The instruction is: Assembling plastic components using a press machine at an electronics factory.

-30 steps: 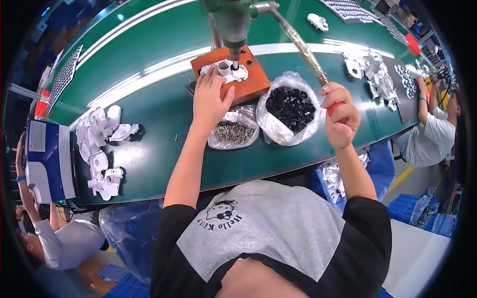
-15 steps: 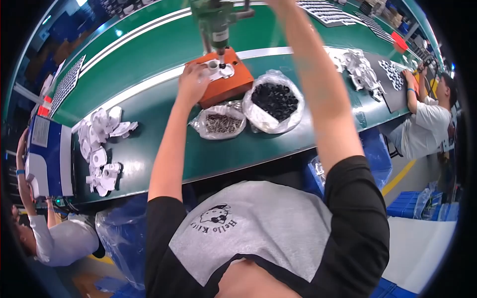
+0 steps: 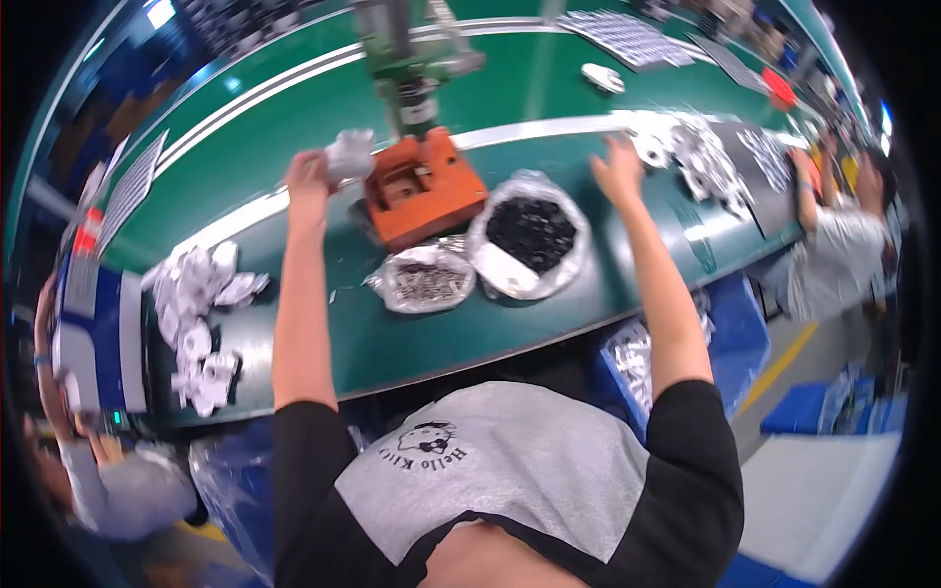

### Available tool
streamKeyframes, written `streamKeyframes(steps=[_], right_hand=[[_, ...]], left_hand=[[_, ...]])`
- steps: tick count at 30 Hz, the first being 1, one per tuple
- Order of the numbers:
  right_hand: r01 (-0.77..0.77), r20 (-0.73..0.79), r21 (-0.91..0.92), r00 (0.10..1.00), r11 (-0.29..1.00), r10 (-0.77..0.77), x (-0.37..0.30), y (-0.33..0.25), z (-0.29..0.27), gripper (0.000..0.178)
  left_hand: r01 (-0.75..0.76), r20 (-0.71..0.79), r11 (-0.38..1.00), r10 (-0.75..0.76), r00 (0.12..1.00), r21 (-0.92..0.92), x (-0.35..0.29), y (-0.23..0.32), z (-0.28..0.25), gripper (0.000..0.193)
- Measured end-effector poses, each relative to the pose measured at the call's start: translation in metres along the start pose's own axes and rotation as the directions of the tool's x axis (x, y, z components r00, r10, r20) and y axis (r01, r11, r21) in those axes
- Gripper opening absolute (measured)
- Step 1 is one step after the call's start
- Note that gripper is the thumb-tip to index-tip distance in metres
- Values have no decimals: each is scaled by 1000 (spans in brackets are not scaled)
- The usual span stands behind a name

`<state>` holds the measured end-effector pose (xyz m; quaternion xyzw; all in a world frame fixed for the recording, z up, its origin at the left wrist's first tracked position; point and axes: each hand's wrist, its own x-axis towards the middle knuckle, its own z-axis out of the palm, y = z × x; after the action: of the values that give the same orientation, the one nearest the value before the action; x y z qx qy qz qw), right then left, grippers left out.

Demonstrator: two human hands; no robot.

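Observation:
My left hand (image 3: 308, 178) grips a white plastic part (image 3: 351, 153), lifted just left of an orange block fixture (image 3: 441, 204). The fixture's recess shows bare under a green press-like machine (image 3: 389, 49). At the right, my right hand (image 3: 619, 171) is over the bench with thumb and fingers apart, beside the near edge of a pile of white plastic parts (image 3: 698, 162); it seems to hold nothing, though motion blurs it. A clear bag of small metal screws (image 3: 426, 282) and a white bag of small black parts (image 3: 532, 233) sit in front of the fixture.
More white parts (image 3: 196, 328) are heaped on the left of the green bench (image 3: 392, 348). One white part (image 3: 602, 78) lies on the green belt behind. A blue bin (image 3: 737, 333) stands below the bench edge. Co-workers sit at far left and right.
My left hand has lifted the white part out of the fixture and leftward. My right hand has come down from the machine's handle area to the right-hand pile. The machine's head has risen.

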<state>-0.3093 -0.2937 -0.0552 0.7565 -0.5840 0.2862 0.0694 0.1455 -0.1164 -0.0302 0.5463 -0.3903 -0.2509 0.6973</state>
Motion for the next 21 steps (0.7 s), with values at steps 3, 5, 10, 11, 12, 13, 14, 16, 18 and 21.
streamKeyframes(steps=[3,5,10,11,12,13,14,16,18,21], right_hand=[[-157,-110,-140,984,978,142,-20,56,18,59],[-361,-188,-173,925,917,329,-16,85,34,68],[-577,-236,-119,807,808,541,10,115,59,71],[-587,-227,-107,801,803,555,14,125,62,72],[-590,-217,-89,798,803,562,20,127,65,73],[-564,-298,-140,808,814,508,20,131,67,66],[-561,-294,-143,811,815,506,22,129,64,66],[-524,-72,-142,851,840,519,28,117,48,53],[-470,-126,-254,883,845,453,24,119,46,37],[-416,-124,-175,908,892,400,13,115,38,28]], left_hand=[[14,-12,990,-12,1000,140,24,-13,-10,41],[-115,47,897,105,993,426,33,-40,-22,46],[-34,-88,773,116,989,634,-45,-7,-71,46],[-63,-86,643,197,977,764,-57,3,-90,45],[-87,-75,496,298,951,864,-66,-2,-123,43],[-26,-68,271,331,941,962,-79,15,-137,41],[96,-167,226,320,932,969,-92,32,-150,42],[329,-370,182,281,886,927,-112,43,-181,47],[485,-512,182,166,843,856,-117,42,-194,54],[592,-592,186,-59,803,784,-117,16,-217,66]])
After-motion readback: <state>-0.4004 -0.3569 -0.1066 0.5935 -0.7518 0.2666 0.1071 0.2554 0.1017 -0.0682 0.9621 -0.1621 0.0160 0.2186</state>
